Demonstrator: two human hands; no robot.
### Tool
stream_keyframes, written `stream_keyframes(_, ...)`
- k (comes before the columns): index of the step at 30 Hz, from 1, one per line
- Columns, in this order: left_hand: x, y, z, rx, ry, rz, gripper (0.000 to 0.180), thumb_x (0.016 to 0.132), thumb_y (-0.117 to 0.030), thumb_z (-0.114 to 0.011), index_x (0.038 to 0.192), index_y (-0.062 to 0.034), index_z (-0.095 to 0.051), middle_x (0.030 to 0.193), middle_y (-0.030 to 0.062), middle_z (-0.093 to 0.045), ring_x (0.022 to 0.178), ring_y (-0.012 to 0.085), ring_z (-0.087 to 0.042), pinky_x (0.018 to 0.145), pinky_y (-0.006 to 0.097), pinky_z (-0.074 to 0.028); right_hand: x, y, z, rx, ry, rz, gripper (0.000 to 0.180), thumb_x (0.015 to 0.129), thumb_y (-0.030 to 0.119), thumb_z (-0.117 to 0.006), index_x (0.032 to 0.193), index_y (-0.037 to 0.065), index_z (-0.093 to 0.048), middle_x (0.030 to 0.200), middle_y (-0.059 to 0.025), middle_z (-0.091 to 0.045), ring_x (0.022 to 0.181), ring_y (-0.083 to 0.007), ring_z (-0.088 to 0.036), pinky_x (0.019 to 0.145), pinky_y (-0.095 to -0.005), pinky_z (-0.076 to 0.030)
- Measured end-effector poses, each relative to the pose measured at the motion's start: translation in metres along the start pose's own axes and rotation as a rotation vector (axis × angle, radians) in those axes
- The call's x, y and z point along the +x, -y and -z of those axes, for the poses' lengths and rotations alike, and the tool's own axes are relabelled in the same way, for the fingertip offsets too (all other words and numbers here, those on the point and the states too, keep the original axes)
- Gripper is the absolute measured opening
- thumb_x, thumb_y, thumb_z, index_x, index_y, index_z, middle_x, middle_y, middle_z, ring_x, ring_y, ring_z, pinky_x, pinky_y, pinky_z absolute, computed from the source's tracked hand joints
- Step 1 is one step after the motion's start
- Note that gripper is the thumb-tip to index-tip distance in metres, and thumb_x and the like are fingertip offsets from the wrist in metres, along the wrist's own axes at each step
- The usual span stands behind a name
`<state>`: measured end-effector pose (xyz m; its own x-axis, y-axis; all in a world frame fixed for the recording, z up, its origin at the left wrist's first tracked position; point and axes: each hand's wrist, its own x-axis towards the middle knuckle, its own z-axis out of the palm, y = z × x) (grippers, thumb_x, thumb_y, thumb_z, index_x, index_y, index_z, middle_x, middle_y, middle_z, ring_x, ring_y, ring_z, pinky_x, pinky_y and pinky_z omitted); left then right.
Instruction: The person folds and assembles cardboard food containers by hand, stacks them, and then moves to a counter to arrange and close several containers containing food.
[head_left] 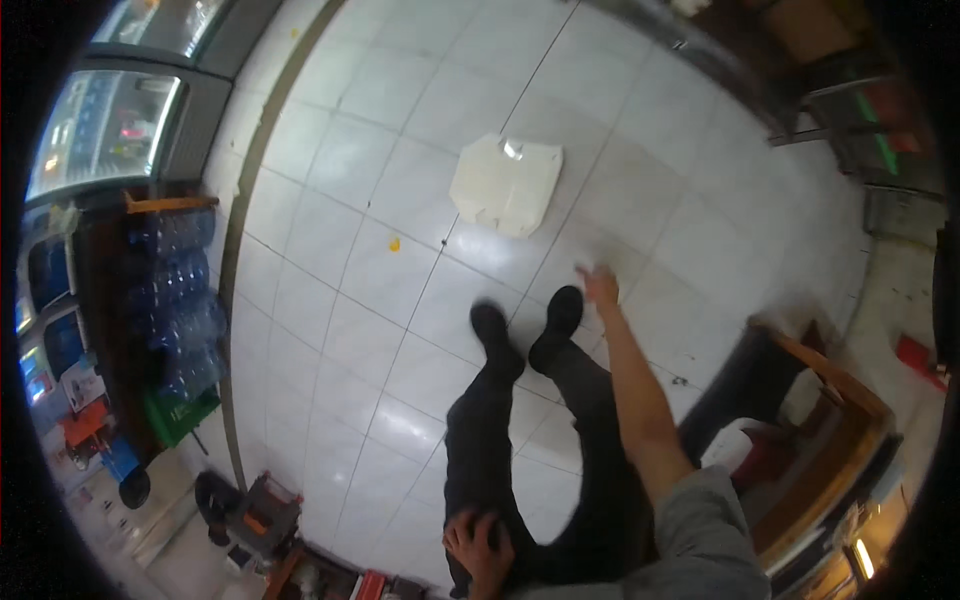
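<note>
A flat cream-white sheet (pixel 507 190) lies on the tiled floor ahead of my feet. It looks like card or foam, with cut corners, ragged edges and a shiny spot near its far edge. My right hand (pixel 602 288) reaches forward above the floor beside my right shoe (pixel 564 310), short of the sheet. Its fingers are partly stretched out and a little blurred, and I see nothing held in them. My left hand (pixel 478 548) rests on my left thigh in dark trousers, fingers spread and apparently holding nothing.
Clear plastic bottles (pixel 185 300) stand stacked at the left, with a green crate (pixel 182 415) below. A dark toolbox-like case (pixel 265 515) sits at lower left. Wooden furniture (pixel 840 375) is close on my right. A small yellow scrap (pixel 395 244) lies on the floor.
</note>
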<state>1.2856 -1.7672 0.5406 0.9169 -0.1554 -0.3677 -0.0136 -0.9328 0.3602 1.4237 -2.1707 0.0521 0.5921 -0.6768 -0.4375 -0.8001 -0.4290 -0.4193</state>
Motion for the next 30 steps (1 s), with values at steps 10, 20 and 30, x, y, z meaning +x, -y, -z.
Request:
stream_keyframes(10,0.066,-0.014,-0.011,0.262,-0.115,0.06,0.031,0.084,-0.04,-0.076,0.099,-0.0128,-0.076,0.104,0.0134,-0.071,0.097,0.0309,-0.066,0.08,0.048,-0.052,0.116,0.172,-0.131,0.273,-0.186,0.284,0.04,0.084,0.031,-0.073,0.101,-0.004,-0.068,0.088,-0.0227,-0.068,0.078,-0.038,-0.066,0.07,-0.0476,-0.05)
stream_keyframes(20,0.163,-0.147,0.224,-2.005,0.48,0.408,0.068,0.1,-0.052,-0.05,0.149,-0.0096,-0.033,0.147,0.0195,-0.043,0.133,0.0373,-0.047,0.1,0.059,-0.048,-0.318,0.338,0.42,0.124,-0.052,0.857,0.055,0.071,0.006,-0.066,0.124,0.019,-0.07,0.116,-0.0107,-0.067,0.102,-0.0323,-0.061,0.09,-0.0432,-0.051)
stream_keyframes(30,0.226,-0.288,0.329,-1.96,0.646,0.3,0.03,0.098,-0.015,-0.054,0.123,-0.0002,-0.058,0.114,0.0146,-0.066,0.098,0.0283,-0.069,0.086,0.04,-0.058,-0.318,0.369,0.626,0.037,-0.628,1.084,0.049,0.073,0.005,-0.069,0.119,0.019,-0.071,0.117,0.001,-0.066,0.108,-0.023,-0.058,0.086,-0.0399,-0.047)
